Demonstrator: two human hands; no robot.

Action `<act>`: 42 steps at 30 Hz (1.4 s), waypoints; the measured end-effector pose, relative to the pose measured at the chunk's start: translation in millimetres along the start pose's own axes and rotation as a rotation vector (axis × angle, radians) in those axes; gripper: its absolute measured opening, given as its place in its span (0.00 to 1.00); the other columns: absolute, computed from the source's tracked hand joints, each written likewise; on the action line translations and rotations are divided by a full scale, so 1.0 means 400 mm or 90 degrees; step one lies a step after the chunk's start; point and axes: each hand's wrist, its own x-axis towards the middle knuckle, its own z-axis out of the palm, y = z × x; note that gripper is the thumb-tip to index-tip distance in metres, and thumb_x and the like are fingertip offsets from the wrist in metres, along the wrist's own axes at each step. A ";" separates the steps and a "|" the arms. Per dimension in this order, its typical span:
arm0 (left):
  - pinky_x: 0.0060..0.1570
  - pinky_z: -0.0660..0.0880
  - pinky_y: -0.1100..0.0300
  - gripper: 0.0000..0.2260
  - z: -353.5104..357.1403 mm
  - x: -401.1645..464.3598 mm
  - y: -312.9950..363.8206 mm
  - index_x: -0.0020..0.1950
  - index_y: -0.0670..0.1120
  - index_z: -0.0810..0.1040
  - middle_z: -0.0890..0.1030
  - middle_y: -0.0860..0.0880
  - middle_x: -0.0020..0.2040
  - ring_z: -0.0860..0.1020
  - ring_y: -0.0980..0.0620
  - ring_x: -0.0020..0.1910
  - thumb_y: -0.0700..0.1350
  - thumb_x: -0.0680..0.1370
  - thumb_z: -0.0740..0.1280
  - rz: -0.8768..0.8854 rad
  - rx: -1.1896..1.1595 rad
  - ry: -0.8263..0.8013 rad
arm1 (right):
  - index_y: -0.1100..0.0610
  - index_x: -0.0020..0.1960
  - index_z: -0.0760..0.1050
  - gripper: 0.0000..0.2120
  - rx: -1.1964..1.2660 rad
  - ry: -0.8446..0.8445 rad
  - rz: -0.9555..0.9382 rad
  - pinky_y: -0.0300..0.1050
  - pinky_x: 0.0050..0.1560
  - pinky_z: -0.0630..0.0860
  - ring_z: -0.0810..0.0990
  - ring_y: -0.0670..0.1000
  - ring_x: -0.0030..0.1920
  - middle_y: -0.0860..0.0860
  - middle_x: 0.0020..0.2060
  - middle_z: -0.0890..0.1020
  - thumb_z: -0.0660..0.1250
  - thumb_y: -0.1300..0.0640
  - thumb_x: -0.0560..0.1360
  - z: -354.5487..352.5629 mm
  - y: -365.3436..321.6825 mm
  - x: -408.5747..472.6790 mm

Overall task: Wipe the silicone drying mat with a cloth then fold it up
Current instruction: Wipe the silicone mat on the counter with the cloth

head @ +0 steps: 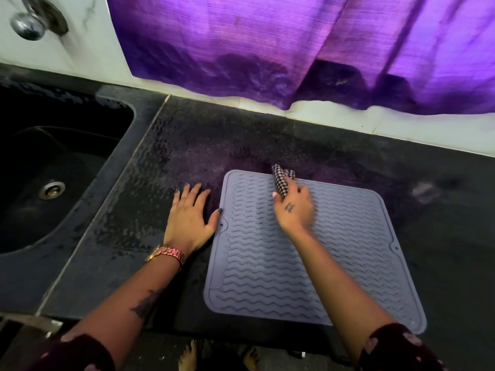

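I've got the mat (308, 253) lying flat on the dark counter (160, 162), ridged side up, square in front of me with the sink (53, 162) off at nine o'clock. My right hand (293, 207) is up near the mat's twelve o'clock edge, fingers curled round a bunched checked cloth (280, 180) and bearing it down on the ridges; it's blurred, so I read this as mid-wipe. My left hand (188, 212) lies flat and spread on the counter at the mat's nine o'clock side, thumb just touching the rim, gripping nothing. This mat looks thin, light and floppy to me, grippy rather than slick, nothing fragile about it. It may creep under the cloth, so I'd keep that left edge pinned. For folding, I'd pinch a corner or the six o'clock rim and roll it over.
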 end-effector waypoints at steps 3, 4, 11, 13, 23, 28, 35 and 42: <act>0.75 0.44 0.51 0.32 0.002 0.000 -0.002 0.73 0.46 0.64 0.60 0.45 0.76 0.53 0.45 0.76 0.62 0.74 0.49 -0.001 0.006 0.000 | 0.52 0.73 0.59 0.26 -0.089 -0.008 -0.073 0.47 0.57 0.70 0.68 0.58 0.61 0.58 0.65 0.64 0.61 0.51 0.77 0.032 -0.036 -0.028; 0.75 0.44 0.51 0.32 0.003 0.000 -0.003 0.73 0.46 0.64 0.61 0.45 0.76 0.53 0.45 0.76 0.62 0.74 0.49 -0.001 0.005 0.001 | 0.52 0.72 0.60 0.26 -0.100 -0.019 -0.073 0.47 0.57 0.70 0.67 0.58 0.61 0.59 0.65 0.64 0.62 0.52 0.76 0.038 -0.052 -0.031; 0.75 0.43 0.50 0.33 0.000 -0.001 -0.001 0.73 0.47 0.64 0.60 0.45 0.76 0.52 0.45 0.76 0.64 0.74 0.46 0.006 0.014 -0.010 | 0.50 0.69 0.69 0.23 0.250 -0.178 -0.076 0.42 0.54 0.74 0.75 0.55 0.59 0.54 0.63 0.73 0.67 0.52 0.75 0.030 -0.082 0.015; 0.74 0.39 0.50 0.36 -0.005 -0.008 -0.008 0.73 0.47 0.64 0.61 0.46 0.76 0.52 0.46 0.76 0.66 0.73 0.43 0.016 0.031 -0.009 | 0.50 0.68 0.71 0.21 0.286 -0.092 -0.051 0.35 0.41 0.70 0.76 0.51 0.52 0.52 0.59 0.75 0.66 0.53 0.75 0.007 -0.066 0.041; 0.74 0.38 0.48 0.40 -0.012 -0.015 -0.031 0.73 0.47 0.66 0.62 0.46 0.75 0.53 0.46 0.76 0.71 0.71 0.43 0.014 0.058 0.027 | 0.48 0.70 0.66 0.22 -0.036 -0.075 -0.172 0.43 0.54 0.69 0.72 0.57 0.57 0.55 0.63 0.69 0.63 0.52 0.77 0.055 -0.077 -0.014; 0.75 0.40 0.48 0.38 -0.013 -0.011 -0.029 0.71 0.46 0.68 0.63 0.45 0.75 0.55 0.45 0.76 0.70 0.71 0.47 0.022 0.031 0.053 | 0.51 0.64 0.74 0.16 0.285 -0.096 -0.042 0.43 0.50 0.73 0.76 0.53 0.54 0.53 0.58 0.77 0.66 0.56 0.76 0.011 -0.063 0.053; 0.74 0.38 0.50 0.39 -0.011 -0.012 -0.031 0.72 0.47 0.66 0.61 0.47 0.75 0.52 0.47 0.76 0.70 0.71 0.45 0.024 0.028 0.049 | 0.51 0.64 0.67 0.17 -0.103 -0.049 -0.084 0.47 0.53 0.70 0.69 0.59 0.60 0.55 0.63 0.73 0.62 0.52 0.77 0.034 -0.083 0.022; 0.73 0.36 0.52 0.38 -0.007 -0.012 -0.034 0.72 0.48 0.66 0.61 0.48 0.76 0.52 0.47 0.77 0.70 0.72 0.46 0.024 0.027 0.050 | 0.48 0.57 0.75 0.11 0.214 -0.188 -0.106 0.42 0.45 0.69 0.77 0.53 0.50 0.51 0.52 0.81 0.66 0.56 0.75 0.019 -0.091 0.064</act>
